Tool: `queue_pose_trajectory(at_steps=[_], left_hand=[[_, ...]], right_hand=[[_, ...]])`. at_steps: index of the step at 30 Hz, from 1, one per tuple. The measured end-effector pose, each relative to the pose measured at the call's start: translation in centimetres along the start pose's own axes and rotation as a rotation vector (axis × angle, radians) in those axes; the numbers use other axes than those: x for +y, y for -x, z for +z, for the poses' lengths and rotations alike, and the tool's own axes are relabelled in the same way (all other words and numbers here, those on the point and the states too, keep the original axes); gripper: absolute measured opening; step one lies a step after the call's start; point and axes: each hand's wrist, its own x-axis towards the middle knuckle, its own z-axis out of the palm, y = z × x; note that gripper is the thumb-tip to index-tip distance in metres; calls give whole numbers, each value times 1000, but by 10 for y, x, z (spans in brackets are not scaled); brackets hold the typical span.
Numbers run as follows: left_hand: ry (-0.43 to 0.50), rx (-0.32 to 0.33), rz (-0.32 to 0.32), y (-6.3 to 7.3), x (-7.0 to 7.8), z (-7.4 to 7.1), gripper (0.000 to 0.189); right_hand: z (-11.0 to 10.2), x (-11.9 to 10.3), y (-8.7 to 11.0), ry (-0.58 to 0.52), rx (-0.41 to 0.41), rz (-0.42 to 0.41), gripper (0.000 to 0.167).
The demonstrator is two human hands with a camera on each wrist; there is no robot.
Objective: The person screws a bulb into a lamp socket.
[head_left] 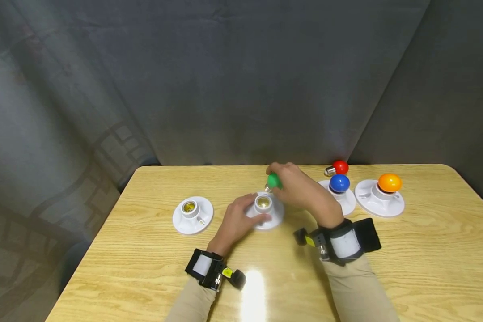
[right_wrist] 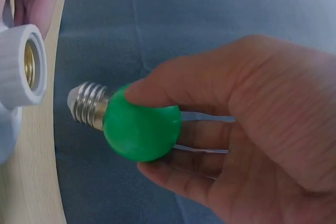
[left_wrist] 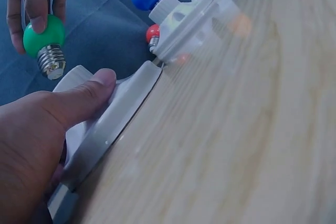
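A green light bulb is pinched between the thumb and fingers of my right hand. Its bare metal screw base points down toward the middle lamp socket, just apart from it. My left hand grips the round white base of that socket, with the thumb over the near side and the other fingers round the left edge. In the right wrist view the brass-lined opening of the socket faces the bulb.
On the left stands another bare white socket. To the right, a blue bulb and an orange bulb sit in their own white sockets. A red bulb lies loose behind the blue one, near the table's back edge. A grey curtain hangs behind.
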Motion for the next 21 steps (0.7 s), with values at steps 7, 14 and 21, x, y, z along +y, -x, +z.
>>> queue_pose_trajectory(at_steps=[7, 14, 21], left_hand=[[-2, 5, -1, 1, -1, 3, 72], [0, 9, 27, 0, -1, 7, 68], [7, 10, 69, -4, -1, 13, 62]], right_hand=[[4, -3, -2, -12, -29, -60, 37], [6, -5, 1, 6, -28, -113, 33], [8, -1, 3, 3, -76, -89, 31]])
